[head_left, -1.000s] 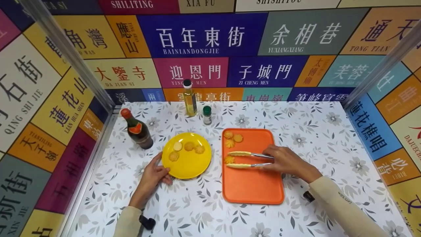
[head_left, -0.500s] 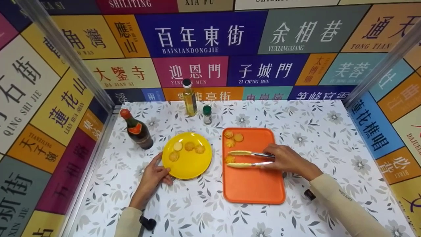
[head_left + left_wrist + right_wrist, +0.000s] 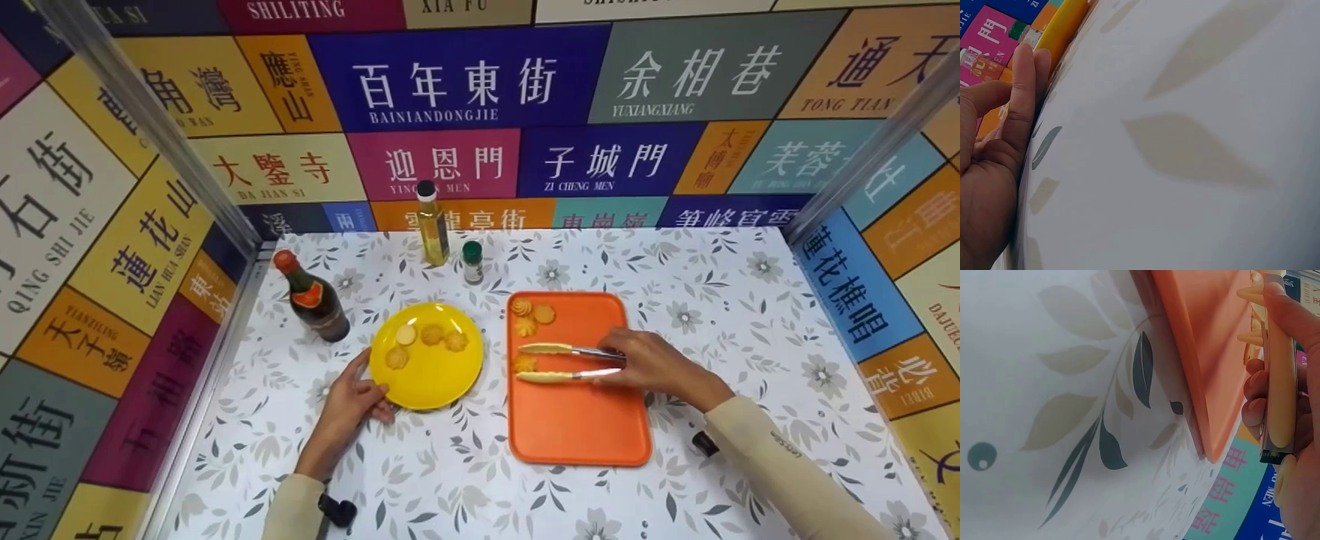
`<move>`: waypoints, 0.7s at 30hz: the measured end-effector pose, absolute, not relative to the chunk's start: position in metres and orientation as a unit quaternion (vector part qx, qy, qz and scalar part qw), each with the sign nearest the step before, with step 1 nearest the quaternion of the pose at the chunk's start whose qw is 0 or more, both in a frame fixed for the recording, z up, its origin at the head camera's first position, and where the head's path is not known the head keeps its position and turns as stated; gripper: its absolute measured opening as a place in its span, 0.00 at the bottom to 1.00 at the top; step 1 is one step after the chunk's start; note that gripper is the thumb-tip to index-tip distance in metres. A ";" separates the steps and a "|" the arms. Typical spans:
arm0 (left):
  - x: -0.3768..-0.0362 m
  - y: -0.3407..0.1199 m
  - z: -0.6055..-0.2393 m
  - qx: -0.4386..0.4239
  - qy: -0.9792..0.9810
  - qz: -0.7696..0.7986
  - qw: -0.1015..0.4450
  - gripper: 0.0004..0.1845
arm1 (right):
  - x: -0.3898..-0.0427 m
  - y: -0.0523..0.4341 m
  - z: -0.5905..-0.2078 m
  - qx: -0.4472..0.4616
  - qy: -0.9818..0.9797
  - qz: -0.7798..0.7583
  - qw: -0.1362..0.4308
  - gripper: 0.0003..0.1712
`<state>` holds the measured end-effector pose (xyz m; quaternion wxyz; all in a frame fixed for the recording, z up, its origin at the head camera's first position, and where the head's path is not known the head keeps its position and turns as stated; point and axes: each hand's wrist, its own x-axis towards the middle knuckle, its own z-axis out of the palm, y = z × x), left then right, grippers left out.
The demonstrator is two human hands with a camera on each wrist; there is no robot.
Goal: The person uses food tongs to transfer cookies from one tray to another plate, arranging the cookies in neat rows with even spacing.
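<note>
My left hand (image 3: 354, 394) holds the near left edge of a yellow plate (image 3: 427, 386), thumb at the rim; in the left wrist view the fingers (image 3: 1023, 90) point toward that edge. Several round and ridged cookies (image 3: 433, 334) lie on the plate. My right hand (image 3: 651, 367) grips a pair of tongs (image 3: 551, 376) over an orange tray (image 3: 577, 427). Their cream tips are spread apart, with a flower-shaped cookie (image 3: 526, 363) between them at the tray's left side. In the right wrist view the tongs' handle (image 3: 1280, 388) lies along my palm.
Three more cookies (image 3: 523, 307) sit in the tray's far left corner. A dark bottle with a red cap (image 3: 319, 307) stands left of the plate. An oil bottle (image 3: 433, 236) and a small green-capped jar (image 3: 472, 264) stand behind, near the back wall.
</note>
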<state>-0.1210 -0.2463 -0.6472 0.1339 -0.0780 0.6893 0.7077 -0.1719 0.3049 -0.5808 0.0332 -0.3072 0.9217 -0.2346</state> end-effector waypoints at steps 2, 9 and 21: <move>-0.120 -0.247 -0.648 -0.078 0.689 0.708 0.134 0.43 | -0.171 0.304 -0.581 -0.304 0.922 -0.236 0.038 0.30; -0.117 -0.248 -0.650 -0.071 0.688 0.710 0.131 0.43 | -0.170 0.304 -0.583 -0.305 0.921 -0.238 0.033 0.30; -0.119 -0.247 -0.649 -0.057 0.692 0.709 0.127 0.43 | -0.170 0.307 -0.586 -0.313 0.916 -0.249 0.020 0.29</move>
